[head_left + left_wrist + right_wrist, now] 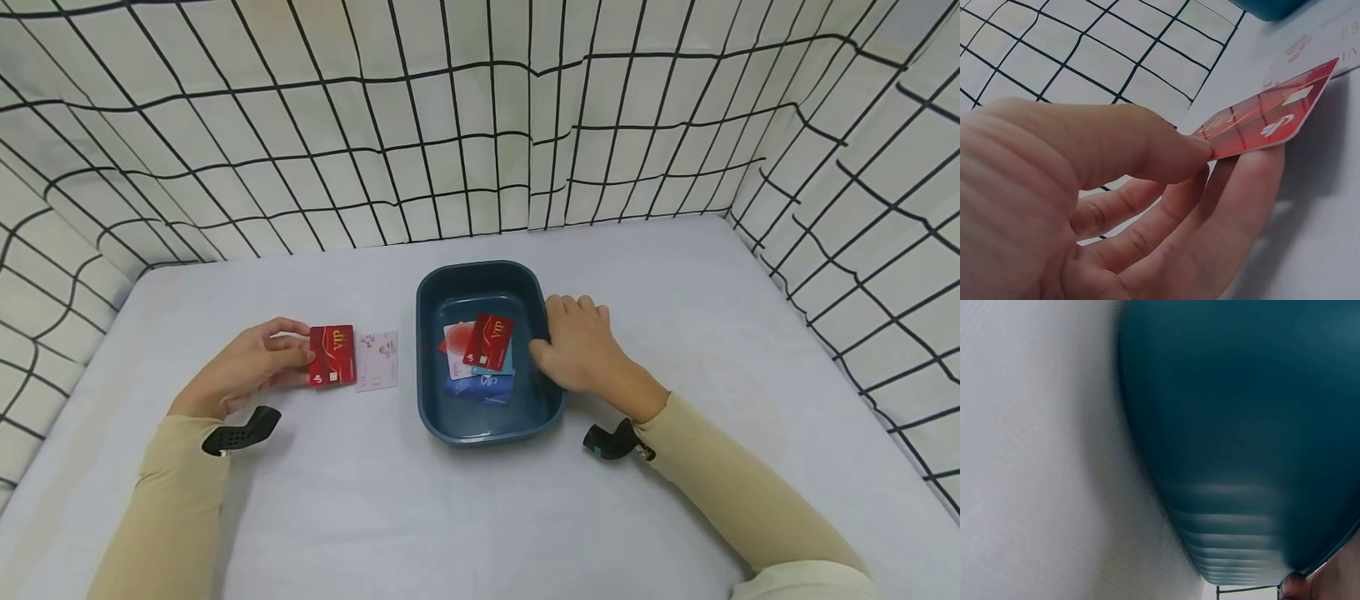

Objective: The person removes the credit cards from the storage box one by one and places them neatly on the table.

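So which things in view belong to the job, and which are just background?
Job, it seems: left hand, red card it pinches, right hand, blue tray it grips, cards inside; probably the pale card.
Background: white table, gridded backdrop, black wrist devices.

"VIP" is printed in gold on the held red card (332,356), where a white looped logo is also shown. "VIP" is repeated in gold on a second red card (489,342) inside the tub (480,422), and is borne in pale letters by the blue card (482,388) there. The pale card's (377,363) small print cannot be read.
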The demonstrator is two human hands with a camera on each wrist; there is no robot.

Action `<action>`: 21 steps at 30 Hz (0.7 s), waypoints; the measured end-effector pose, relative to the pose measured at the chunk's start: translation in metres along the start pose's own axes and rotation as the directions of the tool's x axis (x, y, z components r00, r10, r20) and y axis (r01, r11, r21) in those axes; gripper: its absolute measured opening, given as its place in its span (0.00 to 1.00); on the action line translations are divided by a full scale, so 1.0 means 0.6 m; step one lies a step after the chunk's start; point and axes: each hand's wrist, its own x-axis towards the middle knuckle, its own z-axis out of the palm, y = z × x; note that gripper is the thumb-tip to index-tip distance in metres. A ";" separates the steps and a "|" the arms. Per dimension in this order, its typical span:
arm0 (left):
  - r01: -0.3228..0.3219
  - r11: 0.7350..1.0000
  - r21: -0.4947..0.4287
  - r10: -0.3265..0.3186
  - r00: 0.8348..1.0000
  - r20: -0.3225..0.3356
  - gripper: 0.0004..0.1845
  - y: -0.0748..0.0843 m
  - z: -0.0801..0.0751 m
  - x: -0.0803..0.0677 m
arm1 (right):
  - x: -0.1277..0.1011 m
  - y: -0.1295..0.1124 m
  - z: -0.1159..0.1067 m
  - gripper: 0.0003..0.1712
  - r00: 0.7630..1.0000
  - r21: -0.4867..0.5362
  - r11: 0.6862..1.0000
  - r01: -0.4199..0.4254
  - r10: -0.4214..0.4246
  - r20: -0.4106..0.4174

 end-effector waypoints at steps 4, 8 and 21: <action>0.006 1.000 0.002 -0.006 1.000 0.017 0.36 -0.004 0.002 -0.001 | 0.000 0.000 0.000 0.18 1.000 -0.003 1.000 0.005 -0.005 -0.007; 0.004 1.000 0.009 -0.004 1.000 0.024 0.36 -0.007 0.002 -0.001 | 0.000 0.000 0.001 0.18 1.000 -0.004 1.000 0.010 -0.010 -0.011; -0.007 0.999 0.031 0.006 0.999 0.032 0.33 -0.009 0.005 -0.002 | -0.001 -0.001 -0.001 0.18 1.000 0.005 1.000 0.002 -0.002 -0.003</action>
